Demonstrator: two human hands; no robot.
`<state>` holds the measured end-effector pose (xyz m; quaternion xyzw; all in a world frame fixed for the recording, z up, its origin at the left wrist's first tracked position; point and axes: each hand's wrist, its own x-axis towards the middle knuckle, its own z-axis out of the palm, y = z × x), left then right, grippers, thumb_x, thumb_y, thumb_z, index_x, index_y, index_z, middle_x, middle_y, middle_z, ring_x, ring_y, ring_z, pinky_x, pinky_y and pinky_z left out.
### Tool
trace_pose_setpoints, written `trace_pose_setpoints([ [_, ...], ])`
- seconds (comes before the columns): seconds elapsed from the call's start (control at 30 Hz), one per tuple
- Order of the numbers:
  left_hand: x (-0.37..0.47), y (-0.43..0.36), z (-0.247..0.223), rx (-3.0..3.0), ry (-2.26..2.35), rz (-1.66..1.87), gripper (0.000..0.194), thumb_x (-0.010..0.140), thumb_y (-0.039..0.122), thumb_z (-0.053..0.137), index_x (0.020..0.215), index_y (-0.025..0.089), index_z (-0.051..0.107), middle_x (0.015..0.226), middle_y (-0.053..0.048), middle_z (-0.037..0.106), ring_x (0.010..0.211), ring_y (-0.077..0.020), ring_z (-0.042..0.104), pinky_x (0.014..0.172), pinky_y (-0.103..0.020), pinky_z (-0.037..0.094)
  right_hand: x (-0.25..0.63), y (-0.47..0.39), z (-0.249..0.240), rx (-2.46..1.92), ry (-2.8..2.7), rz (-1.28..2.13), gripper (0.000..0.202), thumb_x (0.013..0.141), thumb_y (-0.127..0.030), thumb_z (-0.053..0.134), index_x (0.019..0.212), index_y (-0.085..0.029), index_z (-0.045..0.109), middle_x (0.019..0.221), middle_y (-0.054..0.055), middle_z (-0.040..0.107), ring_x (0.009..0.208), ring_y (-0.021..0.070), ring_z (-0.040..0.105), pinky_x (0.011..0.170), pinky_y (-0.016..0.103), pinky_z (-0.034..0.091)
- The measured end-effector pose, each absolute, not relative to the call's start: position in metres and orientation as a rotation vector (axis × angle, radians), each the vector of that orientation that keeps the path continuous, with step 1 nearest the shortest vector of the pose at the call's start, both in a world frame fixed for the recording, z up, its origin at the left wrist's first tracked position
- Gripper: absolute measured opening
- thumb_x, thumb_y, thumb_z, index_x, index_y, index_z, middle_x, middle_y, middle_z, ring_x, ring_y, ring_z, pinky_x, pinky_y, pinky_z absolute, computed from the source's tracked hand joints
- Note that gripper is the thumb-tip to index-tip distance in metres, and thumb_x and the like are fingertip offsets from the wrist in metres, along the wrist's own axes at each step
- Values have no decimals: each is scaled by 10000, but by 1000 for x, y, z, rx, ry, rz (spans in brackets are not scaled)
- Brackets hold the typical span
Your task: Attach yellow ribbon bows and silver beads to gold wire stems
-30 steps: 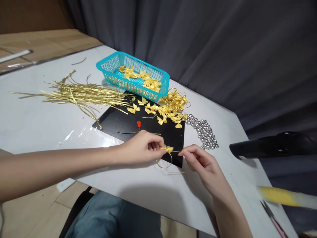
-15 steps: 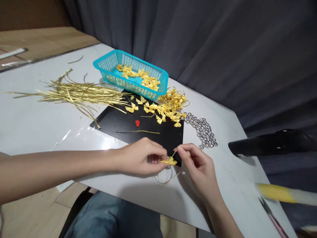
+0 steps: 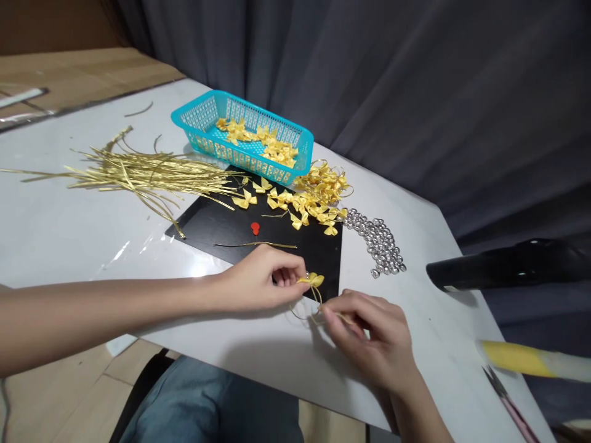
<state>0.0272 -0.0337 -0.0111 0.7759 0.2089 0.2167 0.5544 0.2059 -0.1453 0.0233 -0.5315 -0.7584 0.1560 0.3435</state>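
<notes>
Head view: the left hand (image 3: 272, 278) pinches one wing of a yellow ribbon bow (image 3: 314, 280) between thumb and forefinger, holding it over the near edge of a black mat (image 3: 203, 224) on the white desk (image 3: 429, 246). Lower and to the side, the right hand (image 3: 373, 332) has its thumb and forefinger closed on thin gold cord (image 3: 298, 316), which runs down from the bow and curves into a loop between the hands. Whether the cord is knotted or merely passed round the bow's middle is hidden. The step in hand looks like drawing the cord into shape around the bow; the next move seems to call for a steady grip on the bow and an even pull on the cord, so the loop neither kinks nor slips. Beyond the hands, loose yellow bows (image 3: 300, 221) lie on the mat near a red piece (image 3: 255, 229), with a bundle of gold cords (image 3: 157, 172) to the left, silver beads (image 3: 385, 249) to the right and a turquoise basket (image 3: 198, 141) holding more bows behind.
</notes>
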Motion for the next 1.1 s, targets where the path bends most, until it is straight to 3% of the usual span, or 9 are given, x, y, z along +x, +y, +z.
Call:
trace_pose_setpoints([
  [0.2, 26, -38, -17, 2165, 171, 502, 147, 839, 159, 568, 694, 151, 596, 629, 7, 550, 600, -108, 489, 568, -219, 349, 199, -145, 19, -1383, -1937, 291, 148, 866, -67, 607, 853, -212, 629, 545, -95, 353, 444, 56, 368, 465, 193, 317],
  [0.33, 24, -38, -16, 2178, 63, 545, 154, 888, 197, 559, 763, 156, 639, 670, -17, 610, 656, -123, 531, 615, -218, 379, 202, -144, 15, -1529, -1789, 227, 121, 873, -102, 622, 860, -221, 634, 548, -96, 340, 448, 55, 372, 476, 189, 329],
  [0.6, 24, -35, -11, 1884, 309, 529, 203, 889, 306, 612, 816, 133, 691, 678, -15, 651, 587, -80, 542, 531, -157, 379, 211, -147, 19, -1426, -1745, 94, 181, 821, -33, 644, 877, -205, 656, 550, -88, 371, 436, 58, 369, 447, 208, 313],
  [0.73, 27, -34, -8, 1737, 427, 460, 211, 880, 310, 622, 802, 124, 684, 675, -9, 664, 592, -80, 549, 534, -155, 392, 214, -150, 23, -1309, -1844, 202, 254, 808, -11, 652, 962, -209, 690, 621, -48, 493, 502, 86, 451, 472, 222, 373],
  [0.9, 27, -33, -10, 1492, 447, 406, 228, 873, 332, 646, 796, 118, 655, 716, -14, 667, 617, -81, 566, 539, -158, 406, 213, -146, 26, -1249, -1951, 420, 200, 839, -64, 662, 956, -212, 729, 955, 62, 659, 858, 166, 651, 707, 268, 542],
  [1.1, 29, -33, -13, 1203, 384, 378, 197, 871, 290, 665, 799, 111, 627, 703, -15, 662, 649, -96, 620, 604, -195, 473, 210, -145, 25, -1237, -1862, 606, 230, 857, -31, 630, 964, -219, 709, 951, 49, 735, 853, 160, 704, 753, 272, 575],
])
